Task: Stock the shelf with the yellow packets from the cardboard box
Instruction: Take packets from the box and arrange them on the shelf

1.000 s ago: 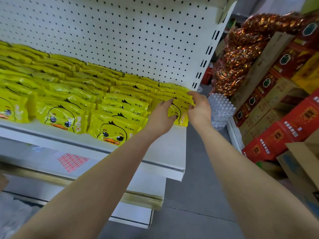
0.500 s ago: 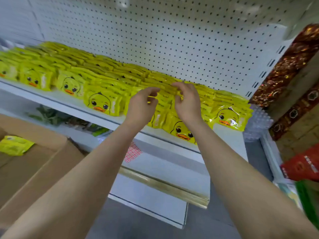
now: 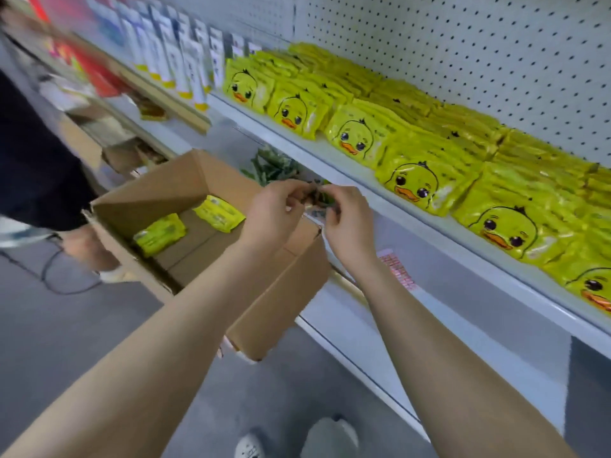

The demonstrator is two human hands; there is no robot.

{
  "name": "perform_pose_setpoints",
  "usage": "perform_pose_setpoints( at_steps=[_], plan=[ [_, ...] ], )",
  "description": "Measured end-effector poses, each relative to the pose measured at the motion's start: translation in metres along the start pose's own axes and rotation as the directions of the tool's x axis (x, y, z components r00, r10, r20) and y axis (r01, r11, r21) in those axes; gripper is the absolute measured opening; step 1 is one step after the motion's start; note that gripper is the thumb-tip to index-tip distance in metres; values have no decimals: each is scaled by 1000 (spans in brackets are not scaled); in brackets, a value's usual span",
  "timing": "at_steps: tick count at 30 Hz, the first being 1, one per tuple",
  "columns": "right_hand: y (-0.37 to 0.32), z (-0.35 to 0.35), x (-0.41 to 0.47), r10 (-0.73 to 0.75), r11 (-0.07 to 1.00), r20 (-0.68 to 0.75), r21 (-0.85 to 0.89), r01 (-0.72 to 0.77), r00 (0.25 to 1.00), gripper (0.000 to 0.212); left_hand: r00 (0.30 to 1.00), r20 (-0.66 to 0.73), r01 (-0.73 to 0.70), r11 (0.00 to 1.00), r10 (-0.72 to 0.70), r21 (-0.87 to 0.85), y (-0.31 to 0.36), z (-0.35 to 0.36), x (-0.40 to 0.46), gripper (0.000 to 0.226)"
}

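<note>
white shelf | yellow packets in rows on top | white bottles at left end

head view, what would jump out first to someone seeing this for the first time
The rows of bright yellow duck-face packets filling the white metal shelf on the right stand out first. Lower left, an open brown cardboard box holds two more yellow packets. In the middle, the left hand and right hand hang close together above the box, fingers curled; whether they hold anything is unclear.
</note>
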State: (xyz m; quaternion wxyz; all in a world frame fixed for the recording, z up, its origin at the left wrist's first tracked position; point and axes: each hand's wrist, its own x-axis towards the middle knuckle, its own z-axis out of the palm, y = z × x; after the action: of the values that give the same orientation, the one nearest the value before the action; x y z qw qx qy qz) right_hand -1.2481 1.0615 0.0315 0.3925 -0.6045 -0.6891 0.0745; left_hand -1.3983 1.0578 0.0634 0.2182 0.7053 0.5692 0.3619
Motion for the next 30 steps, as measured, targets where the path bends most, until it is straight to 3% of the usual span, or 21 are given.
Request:
perform_pose_setpoints(
  at_steps=[5, 9, 13, 18, 23, 26, 27, 30],
  plan=[
    [-22, 81, 7, -33, 999, 171, 38, 27, 985, 42, 992, -25, 128, 990, -126, 57, -86, -24, 5, 40],
    [-27, 135, 18, -4, 999, 267, -49, 18, 964, 42, 961, -21, 276, 954, -275, 115, -155, -33, 15, 40],
    [-28, 193, 39, 40, 998, 421, 24, -55, 906, 46, 904, 55, 405, 891, -424, 204, -217, -42, 27, 46],
    [-24, 260, 64, 73, 997, 567, -25, -71, 821, 48, 826, 120, 501, 815, -551, 292, -288, -48, 50, 59],
    [-15, 322, 84, 155, 983, 722, -181, -31, 675, 47, 744, 179, 556, 745, -644, 369, -360, -49, 76, 59],
    [-13, 352, 100, 223, 961, 830, -276, 30, 511, 48, 633, 246, 580, 660, -734, 477, -405, -46, 94, 65],
    [-12, 364, 103, 227, 954, 841, -293, 60, 491, 50, 590, 268, 575, 630, -761, 523, -419, -45, 98, 69],
    [-9, 403, 111, 236, 932, 793, -349, 102, 561, 64, 544, 283, 521, 582, -790, 625, -451, -44, 106, 77]
  ],
)
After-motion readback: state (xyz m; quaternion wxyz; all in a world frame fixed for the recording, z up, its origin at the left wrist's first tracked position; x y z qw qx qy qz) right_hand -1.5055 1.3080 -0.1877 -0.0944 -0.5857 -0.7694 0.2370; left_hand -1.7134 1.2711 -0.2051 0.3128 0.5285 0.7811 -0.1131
